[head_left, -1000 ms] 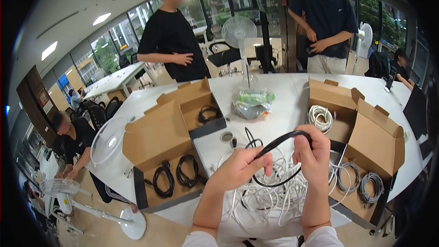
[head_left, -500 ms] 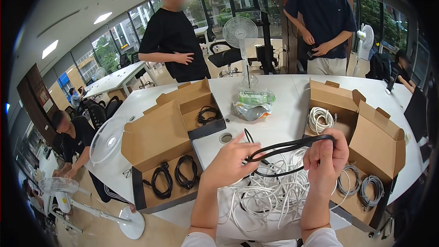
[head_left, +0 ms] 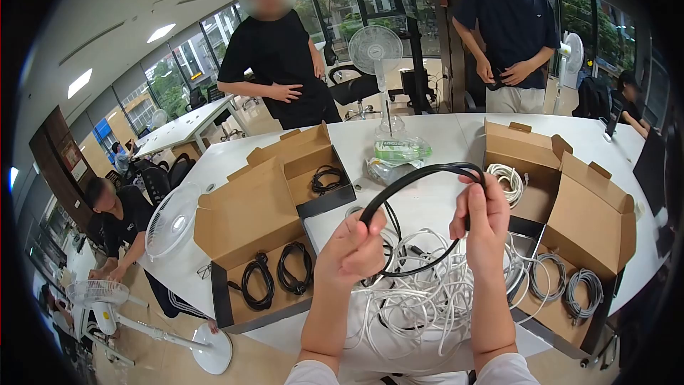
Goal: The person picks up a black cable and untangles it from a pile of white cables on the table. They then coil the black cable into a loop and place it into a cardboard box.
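Between my hands a black cable (head_left: 420,171) is bent into loops above the table. My left hand (head_left: 354,248) grips the left side of the loops, fingers curled around them. On the right side my right hand (head_left: 484,215) pinches the cable between thumb and fingers. Below lies a tangled heap of white cables (head_left: 427,306), with some black cable among it. Coiled black cables (head_left: 293,269) rest in the open cardboard box (head_left: 246,199) to the left. Grey coiled cables (head_left: 584,294) and a white coil (head_left: 504,185) sit in the open boxes (head_left: 584,214) at right.
Green-and-white plastic packaging (head_left: 400,150) lies at the back of the white table (head_left: 427,128), near a standing fan (head_left: 376,50). Two people stand across the table. Another person bends at the left beside a fan (head_left: 100,292). Glasses (head_left: 204,271) lie left of the box.
My left hand has closed around the cable, where its fingers were looser before. The loops have been raised and opened into a wider ring. My right hand has shifted slightly left.
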Action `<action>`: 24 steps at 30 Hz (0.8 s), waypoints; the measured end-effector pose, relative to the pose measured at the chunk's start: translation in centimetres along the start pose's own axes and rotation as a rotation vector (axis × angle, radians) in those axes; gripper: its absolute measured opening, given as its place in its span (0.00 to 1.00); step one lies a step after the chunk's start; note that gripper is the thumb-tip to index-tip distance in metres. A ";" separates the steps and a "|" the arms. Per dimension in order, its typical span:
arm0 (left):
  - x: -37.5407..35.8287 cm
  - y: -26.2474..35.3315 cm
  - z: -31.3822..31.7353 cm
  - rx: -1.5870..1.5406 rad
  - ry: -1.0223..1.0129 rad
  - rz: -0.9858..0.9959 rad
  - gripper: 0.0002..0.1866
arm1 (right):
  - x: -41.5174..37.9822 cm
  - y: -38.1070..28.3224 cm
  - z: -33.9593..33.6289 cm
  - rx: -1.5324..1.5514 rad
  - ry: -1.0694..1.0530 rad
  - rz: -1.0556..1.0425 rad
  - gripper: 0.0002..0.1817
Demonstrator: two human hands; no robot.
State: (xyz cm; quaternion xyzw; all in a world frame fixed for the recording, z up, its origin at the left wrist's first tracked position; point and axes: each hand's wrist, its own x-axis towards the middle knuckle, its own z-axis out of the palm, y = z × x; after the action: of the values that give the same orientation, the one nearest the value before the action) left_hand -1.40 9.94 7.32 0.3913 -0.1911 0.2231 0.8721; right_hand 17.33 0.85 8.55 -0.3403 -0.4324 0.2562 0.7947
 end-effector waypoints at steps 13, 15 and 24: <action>-0.1 2.1 -1.2 0.059 0.375 0.182 0.15 | 0.5 1.2 -0.3 -0.082 -0.105 0.077 0.19; 0.0 1.9 -0.9 0.134 0.414 0.196 0.15 | 0.5 1.0 -0.5 -0.074 -0.119 0.092 0.18; -0.2 2.1 -0.4 0.967 0.622 0.281 0.22 | 1.1 -0.1 -2.1 0.067 0.214 -0.100 0.17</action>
State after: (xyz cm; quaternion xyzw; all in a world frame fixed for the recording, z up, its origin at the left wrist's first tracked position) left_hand -2.61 11.46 8.23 0.6316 0.1471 0.5024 0.5719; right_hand 19.72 0.91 8.39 -0.3168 -0.3528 0.1931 0.8590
